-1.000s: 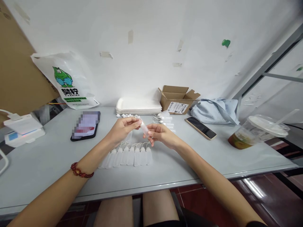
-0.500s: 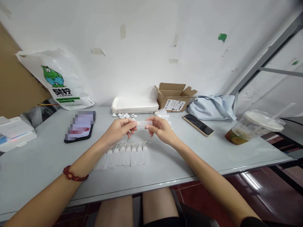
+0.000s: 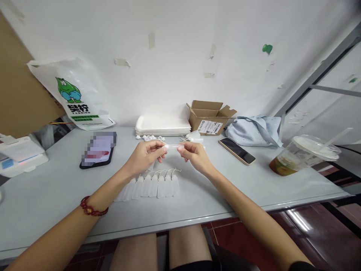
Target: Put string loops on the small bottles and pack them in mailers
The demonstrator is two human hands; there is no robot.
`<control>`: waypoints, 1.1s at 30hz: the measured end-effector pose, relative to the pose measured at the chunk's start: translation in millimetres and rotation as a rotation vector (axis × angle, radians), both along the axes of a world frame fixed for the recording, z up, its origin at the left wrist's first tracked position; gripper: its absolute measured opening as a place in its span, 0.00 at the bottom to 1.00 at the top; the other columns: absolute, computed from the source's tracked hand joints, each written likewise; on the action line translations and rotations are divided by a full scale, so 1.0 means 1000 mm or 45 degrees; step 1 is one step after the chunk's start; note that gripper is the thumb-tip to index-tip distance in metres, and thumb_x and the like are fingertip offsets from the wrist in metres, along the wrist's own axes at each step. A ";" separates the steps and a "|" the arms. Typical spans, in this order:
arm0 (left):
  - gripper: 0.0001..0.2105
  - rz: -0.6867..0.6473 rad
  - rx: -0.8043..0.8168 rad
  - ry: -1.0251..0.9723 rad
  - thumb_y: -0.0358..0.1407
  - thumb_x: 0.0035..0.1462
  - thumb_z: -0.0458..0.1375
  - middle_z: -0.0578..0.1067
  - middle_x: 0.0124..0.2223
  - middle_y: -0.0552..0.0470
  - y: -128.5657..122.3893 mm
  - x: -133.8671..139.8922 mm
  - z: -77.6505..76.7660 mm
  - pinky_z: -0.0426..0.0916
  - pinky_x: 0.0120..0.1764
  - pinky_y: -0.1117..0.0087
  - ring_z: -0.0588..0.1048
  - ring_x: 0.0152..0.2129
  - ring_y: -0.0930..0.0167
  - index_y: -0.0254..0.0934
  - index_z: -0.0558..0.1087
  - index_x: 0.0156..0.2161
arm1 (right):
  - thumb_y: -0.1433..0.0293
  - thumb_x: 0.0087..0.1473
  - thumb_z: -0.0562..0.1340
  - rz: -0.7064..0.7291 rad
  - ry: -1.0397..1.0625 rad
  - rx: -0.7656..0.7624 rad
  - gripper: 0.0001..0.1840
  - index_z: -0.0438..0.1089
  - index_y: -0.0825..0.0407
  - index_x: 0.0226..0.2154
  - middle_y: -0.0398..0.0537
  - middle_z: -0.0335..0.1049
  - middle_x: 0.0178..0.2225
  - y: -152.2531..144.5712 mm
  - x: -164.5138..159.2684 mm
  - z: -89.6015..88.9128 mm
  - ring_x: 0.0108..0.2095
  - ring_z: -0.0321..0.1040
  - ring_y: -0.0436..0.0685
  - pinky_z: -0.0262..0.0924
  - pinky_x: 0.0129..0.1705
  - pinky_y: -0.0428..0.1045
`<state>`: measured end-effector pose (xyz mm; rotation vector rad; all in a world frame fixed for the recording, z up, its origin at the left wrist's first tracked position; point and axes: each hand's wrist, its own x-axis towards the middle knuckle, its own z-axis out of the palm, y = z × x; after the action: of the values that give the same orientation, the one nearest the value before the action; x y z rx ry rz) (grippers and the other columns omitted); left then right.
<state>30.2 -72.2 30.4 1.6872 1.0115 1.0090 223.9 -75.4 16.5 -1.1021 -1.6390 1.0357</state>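
A: Pinched at both ends — small clear tube (image 3: 172, 146) caught between the left hand (image 3: 145, 156) and the right hand (image 3: 194, 155), fingertips pressed together on it from either side.

B: Held up off the table (image 3: 50, 188), then?

A: Yes, raised above the grey top, straight ahead of the knuckles. Probably gripped that way to steady one end while working the other, maybe a cap; too small to tell.

B: Which way pointing?

A: Long axis lying roughly level, running left to right from one set of fingertips to the other. Which end carries the opening, impossible to tell.

B: And below the fingers?

A: Row of clear bottles (image 3: 152, 185) lying side by side, just nearer than both hands, tips pointing away. Likely lined up as a batch, kept within easy reach.

B: Beyond the fingertips?

A: Small white caps (image 3: 149, 137) scattered there, a stack of white trays (image 3: 163, 125) behind those. Phone (image 3: 237, 151) off past the right fingers, well apart.
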 end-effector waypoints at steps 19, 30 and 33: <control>0.10 0.012 0.324 0.167 0.40 0.53 0.58 0.77 0.38 0.48 -0.002 -0.001 -0.006 0.68 0.41 0.68 0.74 0.36 0.67 0.34 0.75 0.35 | 0.57 0.49 0.59 -0.024 -0.042 -0.002 0.16 0.69 0.54 0.28 0.38 0.55 0.18 -0.001 0.002 0.003 0.20 0.54 0.47 0.51 0.25 0.46; 0.17 -0.053 0.065 0.167 0.47 0.55 0.54 0.76 0.27 0.50 0.000 0.000 -0.003 0.69 0.29 0.70 0.72 0.22 0.72 0.34 0.73 0.27 | 0.58 0.49 0.60 0.019 -0.009 -0.013 0.15 0.69 0.54 0.29 0.39 0.58 0.20 -0.003 0.000 0.004 0.22 0.55 0.47 0.52 0.26 0.46; 0.15 -0.054 0.074 0.162 0.45 0.54 0.56 0.75 0.27 0.50 -0.002 0.002 -0.003 0.69 0.31 0.69 0.73 0.24 0.71 0.34 0.73 0.27 | 0.58 0.50 0.59 0.006 -0.042 0.010 0.15 0.69 0.54 0.27 0.39 0.57 0.19 -0.003 0.001 0.004 0.21 0.53 0.47 0.49 0.26 0.46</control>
<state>32.1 -73.8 27.9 1.8321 1.0322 0.9205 225.4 -78.2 20.3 -1.1160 -1.6706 1.0182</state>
